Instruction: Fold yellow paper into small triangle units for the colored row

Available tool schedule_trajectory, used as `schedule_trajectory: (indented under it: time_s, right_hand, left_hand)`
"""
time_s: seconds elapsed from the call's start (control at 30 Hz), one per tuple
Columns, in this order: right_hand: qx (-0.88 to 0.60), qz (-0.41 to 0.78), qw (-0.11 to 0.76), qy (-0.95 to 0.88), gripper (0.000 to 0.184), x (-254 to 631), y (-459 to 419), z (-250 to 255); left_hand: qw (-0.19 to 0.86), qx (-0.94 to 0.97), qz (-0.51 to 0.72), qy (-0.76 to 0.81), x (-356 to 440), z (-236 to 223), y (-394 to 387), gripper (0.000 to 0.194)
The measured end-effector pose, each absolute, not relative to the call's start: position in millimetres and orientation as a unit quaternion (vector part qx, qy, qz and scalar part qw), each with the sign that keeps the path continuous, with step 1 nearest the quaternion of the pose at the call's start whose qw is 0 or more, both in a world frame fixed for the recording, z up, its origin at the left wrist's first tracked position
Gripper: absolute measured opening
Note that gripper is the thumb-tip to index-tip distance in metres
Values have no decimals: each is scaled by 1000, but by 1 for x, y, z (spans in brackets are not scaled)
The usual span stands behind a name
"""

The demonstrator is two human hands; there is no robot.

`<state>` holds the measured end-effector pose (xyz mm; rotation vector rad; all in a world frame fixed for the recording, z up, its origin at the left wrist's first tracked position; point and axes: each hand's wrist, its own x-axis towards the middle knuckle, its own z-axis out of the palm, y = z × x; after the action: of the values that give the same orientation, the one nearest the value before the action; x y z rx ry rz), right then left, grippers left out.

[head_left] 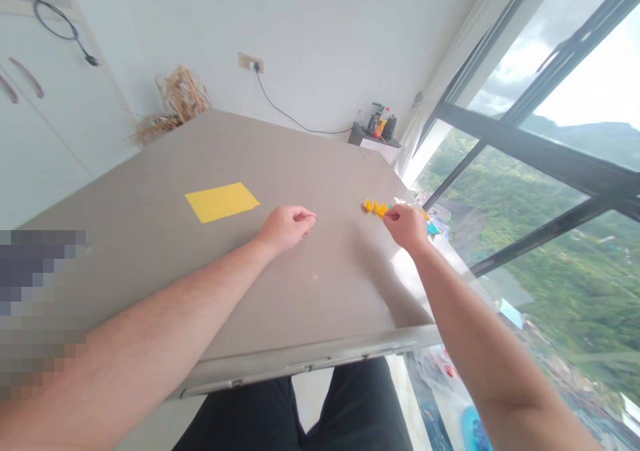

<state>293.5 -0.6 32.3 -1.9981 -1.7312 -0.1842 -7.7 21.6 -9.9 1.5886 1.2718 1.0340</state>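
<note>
My right hand (407,225) is closed in a pinch at the right side of the table, its fingertips at a row of small yellow folded paper pieces (375,207). The nearest piece seems to be between the fingertips, though the fingers partly cover it. Just beyond this hand lie more small folded pieces, one of them teal (433,228). Over the middle of the table, my left hand (290,228) has its fingers curled against the thumb, with nothing showing in them. To its left lie flat yellow paper sheets (223,202), slightly offset from one another.
The grey-brown table (310,164) has its front edge by my legs. Large windows (540,157) line the right side. Behind the table are a small cabinet (375,145) with bottles, a wall socket (251,63) with a cable, and dried plants (184,97).
</note>
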Motion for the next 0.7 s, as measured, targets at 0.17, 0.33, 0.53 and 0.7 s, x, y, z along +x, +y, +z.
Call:
schedule_trajectory:
  time_s: [0.17, 0.33, 0.53, 0.7]
  right_hand:
    - [-790, -68, 177, -583, 22, 323, -1, 12]
    - [-808, -81, 117, -572, 26, 323, 3, 1]
    - [-802, -100, 86, -582, 28, 329, 6, -2]
    - [-802, -99, 82, -583, 28, 329, 4, -3]
  left_hand:
    - [387, 664, 381, 515, -7, -7, 19, 25]
    - [384, 671, 349, 530, -9, -2, 16, 29]
    - [378, 674, 338, 538, -9, -4, 16, 29]
    - [370, 680, 336, 536, -10, -4, 17, 30]
